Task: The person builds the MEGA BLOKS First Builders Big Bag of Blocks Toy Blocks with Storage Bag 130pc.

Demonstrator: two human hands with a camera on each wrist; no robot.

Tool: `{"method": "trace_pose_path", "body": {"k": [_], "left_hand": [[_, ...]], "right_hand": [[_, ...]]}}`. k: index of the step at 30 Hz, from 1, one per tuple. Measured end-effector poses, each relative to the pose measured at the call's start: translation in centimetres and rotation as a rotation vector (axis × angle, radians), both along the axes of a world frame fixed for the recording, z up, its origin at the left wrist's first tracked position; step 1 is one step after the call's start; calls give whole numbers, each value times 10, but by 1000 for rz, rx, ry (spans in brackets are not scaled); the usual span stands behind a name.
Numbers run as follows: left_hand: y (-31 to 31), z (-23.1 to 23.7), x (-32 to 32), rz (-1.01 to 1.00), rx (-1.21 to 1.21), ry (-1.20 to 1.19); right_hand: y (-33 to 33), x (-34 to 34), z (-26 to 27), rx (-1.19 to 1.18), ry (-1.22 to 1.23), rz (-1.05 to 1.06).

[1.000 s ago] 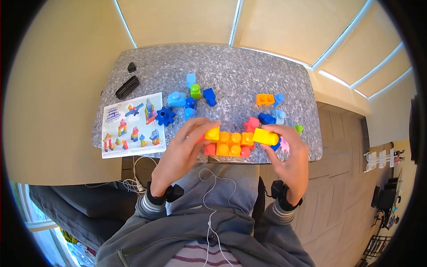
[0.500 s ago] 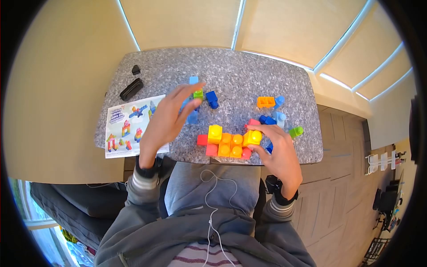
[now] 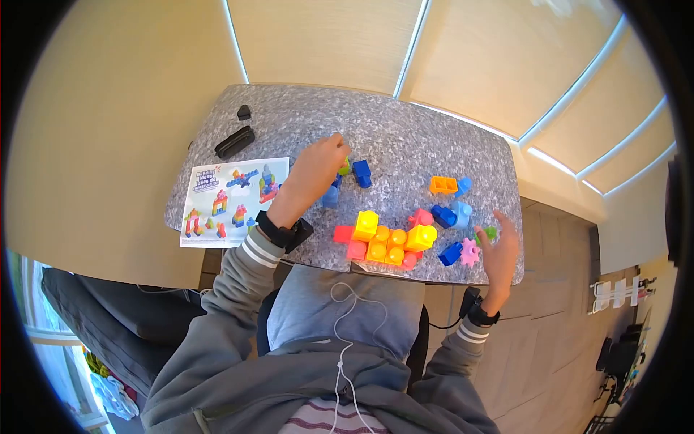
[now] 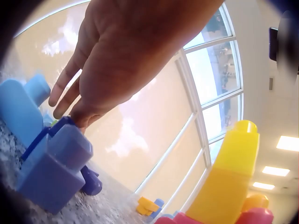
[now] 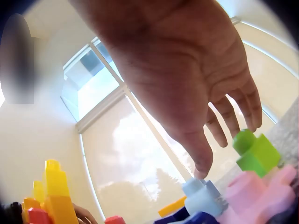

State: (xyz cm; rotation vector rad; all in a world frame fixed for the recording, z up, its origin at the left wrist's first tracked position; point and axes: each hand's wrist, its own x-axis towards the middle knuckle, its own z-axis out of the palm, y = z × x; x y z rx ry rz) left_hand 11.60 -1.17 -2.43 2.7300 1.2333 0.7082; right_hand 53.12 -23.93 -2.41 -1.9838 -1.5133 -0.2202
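In the head view my left hand (image 3: 314,173) reaches over a group of blocks at mid-table, its fingertips right at a green block (image 3: 345,167). In the left wrist view blue blocks (image 4: 53,175) hide its thumb tip, so I cannot tell whether it grips. My right hand (image 3: 501,253) hovers at the table's right, fingers spread and holding nothing, just above another green block (image 5: 258,155). Between the hands, near the front edge, stands a built piece: orange blocks (image 3: 386,247) on red ones, with a yellow block (image 3: 366,226) at the left and another yellow one (image 3: 420,237) at the right.
Near the right hand lie a pink gear-shaped piece (image 3: 470,252), dark blue blocks (image 3: 443,215), a light blue block (image 3: 461,215) and an orange block (image 3: 443,185). A printed picture sheet (image 3: 231,206) lies at the left, with a black case (image 3: 235,142) behind it.
My right hand has let go of the right-hand yellow block, now on the built piece, and moved right to the green block. My left hand has left the piece for the blocks at mid-table.
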Motion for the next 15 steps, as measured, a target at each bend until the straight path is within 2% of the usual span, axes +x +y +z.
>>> {"method": "trace_pose_path", "body": {"k": [2,4,6,8,10,13,15], "left_hand": [[-6,14,-2,-29,2,11],[-21,37,-6,-70,-53,-250],[-41,63,-11,-103,-38,-328],[-64,84,-18,-144,-21,-407],[-92,97,-27,-133,-372,-563],[-126,117,-34,-119,-418,-489],[-137,118,-32,-162,-391,-462]], "right_hand": [[7,9,-17,-45,62,31],[10,12,-26,-94,133,52],[14,8,-30,-197,246,-13],[13,5,-33,-172,206,-27],[12,4,-32,-149,164,-39],[12,1,-16,-137,113,-55],[12,-2,-4,15,208,-10]]}}
